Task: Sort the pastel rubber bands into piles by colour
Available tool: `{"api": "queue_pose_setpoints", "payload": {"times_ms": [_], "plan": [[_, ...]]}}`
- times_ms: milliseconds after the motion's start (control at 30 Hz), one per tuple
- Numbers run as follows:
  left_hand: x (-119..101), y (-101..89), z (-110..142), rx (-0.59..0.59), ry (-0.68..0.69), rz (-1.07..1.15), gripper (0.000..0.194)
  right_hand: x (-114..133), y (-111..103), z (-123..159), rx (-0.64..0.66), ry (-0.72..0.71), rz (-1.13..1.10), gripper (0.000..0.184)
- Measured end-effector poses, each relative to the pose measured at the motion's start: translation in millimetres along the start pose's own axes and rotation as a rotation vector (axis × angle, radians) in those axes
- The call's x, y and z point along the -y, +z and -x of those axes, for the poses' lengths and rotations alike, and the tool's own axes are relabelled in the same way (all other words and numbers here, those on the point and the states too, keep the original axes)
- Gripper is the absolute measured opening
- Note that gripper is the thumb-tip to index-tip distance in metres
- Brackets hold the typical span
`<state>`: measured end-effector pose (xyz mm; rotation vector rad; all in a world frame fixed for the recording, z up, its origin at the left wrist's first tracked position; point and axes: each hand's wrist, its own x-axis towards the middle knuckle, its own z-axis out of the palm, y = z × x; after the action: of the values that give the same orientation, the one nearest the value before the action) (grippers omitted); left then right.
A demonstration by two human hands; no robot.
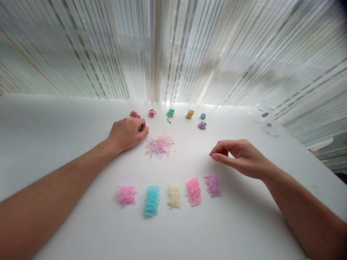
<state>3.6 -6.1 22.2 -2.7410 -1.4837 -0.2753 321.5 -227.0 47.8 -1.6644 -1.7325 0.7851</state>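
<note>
My left hand [128, 133] rests on the white table with its fingers curled inward, just left of a loose heap of pastel elastic bands [159, 146]. Whatever it may hold is hidden. To the right, my right hand [238, 157] hovers low over the table, thumb and forefinger pinched together; I cannot make out anything between the tips. Nearest to that hand lies a purple pile of bands [213, 185]. Beside it are a bright pink pile [193, 191], a cream pile [174, 195], a blue pile [151, 201] and an orchid-pink pile [127, 195].
Along the back stand small coils: a red coil [135, 114], a pink coil [152, 113], a green coil [170, 113], a yellow coil [189, 114], a blue coil [203, 116] and a purple coil [202, 125]. Clear plastic pieces [258, 113] lie at the back right, before a striped curtain [173, 50].
</note>
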Motion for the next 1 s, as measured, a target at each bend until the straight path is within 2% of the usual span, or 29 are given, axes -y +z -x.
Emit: {"api": "queue_pose_setpoints", "payload": {"times_ms": [200, 333, 433, 633, 800, 1000], "plan": [[0, 1.3, 1, -0.002, 0.023, 0.044, 0.035, 21, 14, -50, 0.073, -0.032, 0.05, 0.028], [1, 1.6, 1, 0.004, 0.026, 0.051, 0.033, 21, 36, -94, -0.009, -0.083, 0.022, 0.026], [2, 1.6, 1, 0.002, 0.026, 0.047, 0.033, 12, 53, -113, -0.027, -0.117, -0.084, 0.027], [0, 0.5, 2, -0.005, 0.024, 0.036, 0.032, -5, 64, -108, -0.038, -0.21, -0.128, 0.019], [-3, -2.3, 3, -0.001, -0.001, 0.015, 0.031, -6, 63, -105, -0.008, -0.293, -0.068, 0.015], [-5, -5.8, 3, 0.009, -0.017, 0.01, 0.03, -5, 64, -108, -0.007, -0.31, -0.08, 0.015]]}}
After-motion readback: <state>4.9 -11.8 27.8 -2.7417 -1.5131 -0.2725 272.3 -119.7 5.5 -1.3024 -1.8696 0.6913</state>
